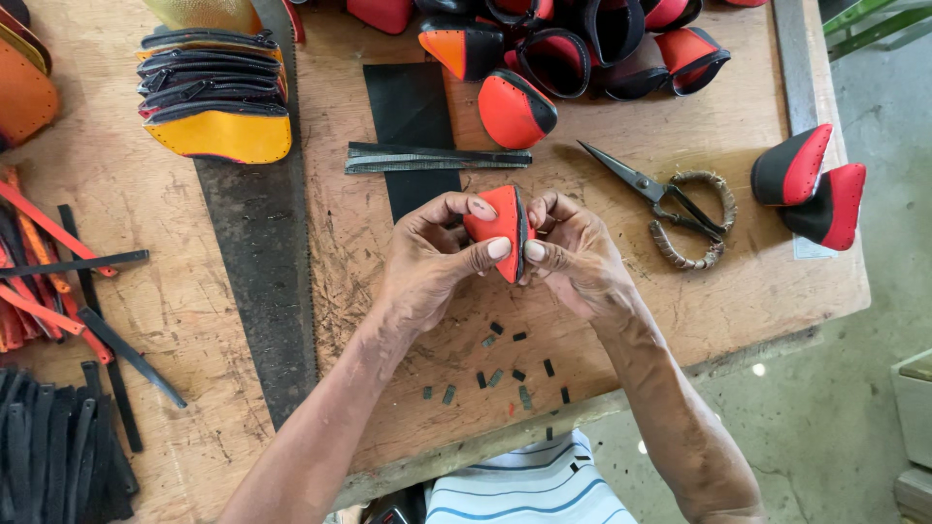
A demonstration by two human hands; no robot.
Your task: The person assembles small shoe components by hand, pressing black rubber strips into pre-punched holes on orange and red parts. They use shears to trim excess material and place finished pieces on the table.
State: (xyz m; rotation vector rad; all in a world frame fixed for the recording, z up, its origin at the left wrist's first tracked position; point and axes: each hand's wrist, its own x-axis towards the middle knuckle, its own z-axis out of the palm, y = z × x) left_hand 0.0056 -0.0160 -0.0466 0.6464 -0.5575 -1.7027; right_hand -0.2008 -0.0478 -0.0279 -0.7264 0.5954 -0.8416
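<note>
Both my hands hold one red leather shoe-upper piece [502, 225] with a black edge, above the middle of the wooden table [175, 291]. My left hand [432, 254] grips its left side, thumb pressed on the lower edge. My right hand [573, 254] pinches the black right edge. Small black trimmings [495, 374] lie on the table just below my hands.
Scissors with wrapped handles [670, 206] lie to the right. Several red-and-black pieces [573, 49] are piled at the back, two more [811, 184] at the right edge. Black strips [437, 157], a stack of soles [216, 92], and loose straps [58, 281] lie left.
</note>
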